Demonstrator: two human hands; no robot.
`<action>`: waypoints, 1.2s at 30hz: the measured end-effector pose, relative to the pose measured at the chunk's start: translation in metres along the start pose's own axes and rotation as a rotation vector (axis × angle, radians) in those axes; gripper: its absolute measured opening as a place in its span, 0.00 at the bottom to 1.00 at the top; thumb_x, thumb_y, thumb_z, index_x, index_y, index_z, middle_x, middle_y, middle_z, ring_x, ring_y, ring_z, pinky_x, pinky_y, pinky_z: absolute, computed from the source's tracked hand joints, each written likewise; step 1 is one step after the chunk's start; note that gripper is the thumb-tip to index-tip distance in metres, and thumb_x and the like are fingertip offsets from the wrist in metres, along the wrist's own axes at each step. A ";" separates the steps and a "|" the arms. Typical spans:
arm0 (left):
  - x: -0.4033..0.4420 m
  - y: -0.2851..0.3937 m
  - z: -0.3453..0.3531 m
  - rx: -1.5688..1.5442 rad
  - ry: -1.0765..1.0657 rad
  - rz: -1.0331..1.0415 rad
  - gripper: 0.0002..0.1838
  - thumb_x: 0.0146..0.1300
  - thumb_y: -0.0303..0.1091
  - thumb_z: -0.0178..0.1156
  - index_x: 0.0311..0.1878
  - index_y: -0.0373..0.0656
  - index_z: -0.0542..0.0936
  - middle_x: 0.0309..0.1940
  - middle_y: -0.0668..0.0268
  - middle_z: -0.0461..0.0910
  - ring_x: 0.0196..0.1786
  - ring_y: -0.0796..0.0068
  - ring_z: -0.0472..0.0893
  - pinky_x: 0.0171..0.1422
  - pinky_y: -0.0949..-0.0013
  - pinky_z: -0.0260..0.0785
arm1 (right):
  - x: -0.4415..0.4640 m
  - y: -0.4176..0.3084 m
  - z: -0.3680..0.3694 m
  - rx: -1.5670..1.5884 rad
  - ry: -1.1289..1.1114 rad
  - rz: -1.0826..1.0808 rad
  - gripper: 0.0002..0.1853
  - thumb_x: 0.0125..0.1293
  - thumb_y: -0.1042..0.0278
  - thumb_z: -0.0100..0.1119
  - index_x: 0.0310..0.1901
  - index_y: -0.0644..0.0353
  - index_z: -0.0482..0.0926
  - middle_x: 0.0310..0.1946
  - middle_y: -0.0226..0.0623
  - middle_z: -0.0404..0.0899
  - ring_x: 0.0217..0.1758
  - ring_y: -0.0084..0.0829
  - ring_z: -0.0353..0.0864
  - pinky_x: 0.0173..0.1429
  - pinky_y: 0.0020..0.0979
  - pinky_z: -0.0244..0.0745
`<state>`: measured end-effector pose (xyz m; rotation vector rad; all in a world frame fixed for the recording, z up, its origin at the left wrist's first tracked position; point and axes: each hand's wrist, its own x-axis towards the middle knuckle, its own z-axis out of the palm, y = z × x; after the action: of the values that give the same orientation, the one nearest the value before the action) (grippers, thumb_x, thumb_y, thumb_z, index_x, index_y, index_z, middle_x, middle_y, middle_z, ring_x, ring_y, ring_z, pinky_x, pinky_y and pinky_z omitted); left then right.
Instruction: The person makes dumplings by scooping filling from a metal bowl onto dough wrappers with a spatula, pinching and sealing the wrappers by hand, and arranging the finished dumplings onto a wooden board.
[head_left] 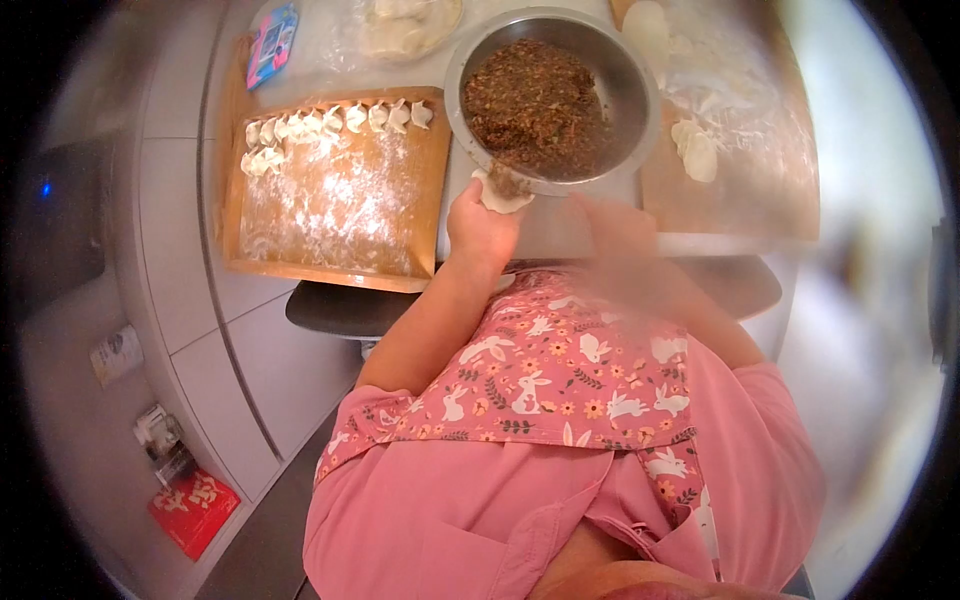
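Observation:
A round dumpling wrapper (pixel 503 203) rests in my left hand (pixel 483 228), just below the bowl's near rim. Brown filling (pixel 509 180) sits on the wrapper's upper part. My right hand (pixel 618 228) is to the right, under the bowl's lower right edge; motion smears its fingers, so I cannot make out whether it holds anything. The steel bowl (pixel 648 130) contains a large mass of minced filling (pixel 535 95). Left of it, a floured wooden tray (pixel 340 220) carries a row of shaped dumplings (pixel 355 118) along its back edge, with a few more below at the left.
Several flat wrappers (pixel 696 152) lie on a wooden board (pixel 740 205) at the right, near clear plastic film (pixel 715 75). Dough (pixel 400 30) under plastic is at the back. A pink and blue packet (pixel 272 47) lies behind the tray. A dark stool (pixel 335 308) stands below the table edge.

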<state>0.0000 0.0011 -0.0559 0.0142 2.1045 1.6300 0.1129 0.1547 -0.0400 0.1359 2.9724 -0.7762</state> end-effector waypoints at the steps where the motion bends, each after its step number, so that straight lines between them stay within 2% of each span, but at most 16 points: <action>1: 0.000 -0.001 -0.001 -0.483 -0.079 -0.161 0.23 0.59 0.39 0.49 0.55 0.37 0.66 0.52 0.55 0.70 0.56 0.57 0.69 0.60 0.57 0.60 | 0.004 -0.001 -0.005 0.030 -0.015 0.102 0.22 0.60 0.69 0.50 0.58 0.50 0.66 0.35 0.44 0.77 0.38 0.46 0.76 0.40 0.44 0.71; 3: 0.001 -0.003 -0.001 -0.966 -0.157 -0.321 0.22 0.70 0.37 0.32 0.63 0.37 0.58 0.62 0.56 0.61 0.65 0.55 0.60 0.69 0.50 0.51 | 0.012 0.006 -0.005 0.061 -0.030 0.205 0.20 0.62 0.68 0.48 0.57 0.51 0.68 0.37 0.45 0.78 0.41 0.46 0.76 0.42 0.43 0.71; 6: 0.002 -0.001 -0.003 -0.978 -0.138 -0.348 0.22 0.70 0.38 0.32 0.63 0.37 0.58 0.62 0.55 0.61 0.65 0.54 0.60 0.69 0.48 0.51 | 0.024 0.028 0.005 0.251 0.049 0.066 0.42 0.43 0.60 0.67 0.61 0.59 0.61 0.47 0.46 0.74 0.50 0.40 0.74 0.60 0.39 0.62; 9: 0.000 0.006 -0.006 -0.910 -0.154 -0.323 0.22 0.70 0.38 0.31 0.63 0.37 0.57 0.62 0.54 0.60 0.65 0.55 0.60 0.69 0.48 0.51 | 0.028 0.024 -0.003 0.527 -0.106 0.197 0.41 0.44 0.64 0.67 0.62 0.61 0.59 0.50 0.47 0.71 0.55 0.41 0.70 0.64 0.39 0.58; 10: 0.002 0.002 -0.007 -0.891 -0.160 -0.298 0.22 0.70 0.38 0.31 0.63 0.37 0.57 0.62 0.55 0.61 0.65 0.55 0.60 0.69 0.48 0.51 | 0.023 0.007 -0.024 0.422 -0.138 0.117 0.41 0.45 0.65 0.66 0.62 0.62 0.59 0.52 0.49 0.70 0.57 0.41 0.68 0.65 0.38 0.56; 12: 0.003 0.001 -0.007 -0.873 -0.164 -0.274 0.22 0.70 0.39 0.31 0.63 0.36 0.57 0.62 0.55 0.61 0.65 0.56 0.60 0.69 0.48 0.51 | 0.016 -0.008 -0.027 0.316 -0.171 0.037 0.40 0.46 0.67 0.66 0.63 0.63 0.58 0.53 0.50 0.68 0.59 0.41 0.66 0.66 0.38 0.55; 13: 0.003 0.007 -0.008 -0.882 -0.147 -0.302 0.22 0.70 0.38 0.31 0.63 0.36 0.57 0.62 0.55 0.61 0.65 0.56 0.60 0.69 0.49 0.51 | 0.013 -0.007 -0.012 0.354 0.052 0.015 0.26 0.56 0.68 0.55 0.58 0.60 0.65 0.45 0.49 0.73 0.51 0.44 0.71 0.56 0.39 0.63; 15: 0.003 0.008 -0.009 -0.890 -0.130 -0.331 0.22 0.70 0.38 0.31 0.63 0.36 0.57 0.62 0.55 0.61 0.65 0.57 0.60 0.69 0.49 0.52 | 0.010 -0.005 0.003 0.390 0.274 -0.006 0.16 0.65 0.69 0.43 0.53 0.57 0.72 0.38 0.49 0.78 0.43 0.46 0.77 0.46 0.40 0.70; 18: 0.008 -0.003 -0.011 -0.814 -0.192 -0.240 0.22 0.70 0.38 0.31 0.62 0.36 0.58 0.61 0.55 0.61 0.65 0.57 0.61 0.69 0.50 0.52 | 0.006 -0.001 0.012 0.371 0.116 0.024 0.18 0.64 0.71 0.44 0.56 0.56 0.70 0.36 0.48 0.78 0.41 0.47 0.77 0.43 0.41 0.71; 20: 0.009 -0.007 -0.011 -0.799 -0.212 -0.219 0.22 0.70 0.37 0.31 0.62 0.35 0.57 0.61 0.55 0.61 0.65 0.57 0.61 0.69 0.51 0.52 | 0.003 -0.001 0.017 0.043 0.033 -0.109 0.21 0.59 0.73 0.48 0.56 0.53 0.69 0.33 0.44 0.77 0.37 0.46 0.76 0.39 0.43 0.70; 24: 0.008 -0.005 -0.009 -0.647 -0.231 -0.156 0.22 0.70 0.36 0.31 0.62 0.35 0.57 0.61 0.55 0.61 0.65 0.56 0.61 0.69 0.51 0.52 | 0.000 -0.010 0.009 0.037 0.041 -0.144 0.23 0.55 0.73 0.51 0.55 0.49 0.70 0.32 0.41 0.76 0.35 0.45 0.75 0.36 0.44 0.70; 26: 0.015 -0.007 -0.004 -1.263 -0.056 -0.509 0.22 0.70 0.36 0.31 0.62 0.34 0.57 0.62 0.54 0.60 0.65 0.56 0.60 0.69 0.50 0.52 | -0.001 -0.008 0.010 0.078 -0.024 -0.005 0.23 0.54 0.72 0.52 0.54 0.48 0.71 0.30 0.40 0.75 0.35 0.44 0.75 0.35 0.44 0.69; 27: 0.011 -0.005 -0.005 -1.264 -0.055 -0.508 0.22 0.70 0.36 0.31 0.62 0.34 0.57 0.62 0.54 0.60 0.65 0.56 0.60 0.69 0.50 0.52 | -0.003 -0.006 0.010 0.091 -0.045 0.041 0.22 0.54 0.71 0.52 0.54 0.48 0.71 0.30 0.39 0.75 0.34 0.43 0.75 0.35 0.45 0.69; 30: 0.001 0.000 -0.006 -0.859 -0.171 -0.310 0.22 0.70 0.36 0.31 0.62 0.35 0.57 0.61 0.54 0.61 0.65 0.55 0.60 0.69 0.50 0.52 | -0.009 0.000 0.008 0.015 -0.009 0.052 0.23 0.54 0.70 0.52 0.54 0.49 0.69 0.31 0.40 0.75 0.36 0.44 0.75 0.35 0.44 0.69; 32: 0.002 -0.006 -0.003 -1.099 -0.172 -0.330 0.22 0.69 0.36 0.31 0.61 0.34 0.58 0.61 0.54 0.61 0.65 0.56 0.61 0.69 0.51 0.52 | -0.009 0.000 0.005 0.020 -0.339 0.206 0.41 0.44 0.53 0.66 0.61 0.56 0.62 0.48 0.46 0.73 0.54 0.42 0.71 0.54 0.41 0.65; 36: 0.015 -0.024 0.001 -1.400 -0.150 -0.489 0.21 0.69 0.35 0.32 0.61 0.34 0.59 0.61 0.55 0.62 0.65 0.57 0.61 0.69 0.52 0.53 | -0.016 0.019 0.038 0.057 -0.332 0.106 0.39 0.48 0.52 0.64 0.61 0.56 0.62 0.46 0.47 0.74 0.52 0.43 0.71 0.51 0.42 0.66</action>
<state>-0.0069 -0.0007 -0.0836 -0.7155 0.4387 2.2479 0.1322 0.1516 -0.0810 0.1494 2.6106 -0.7847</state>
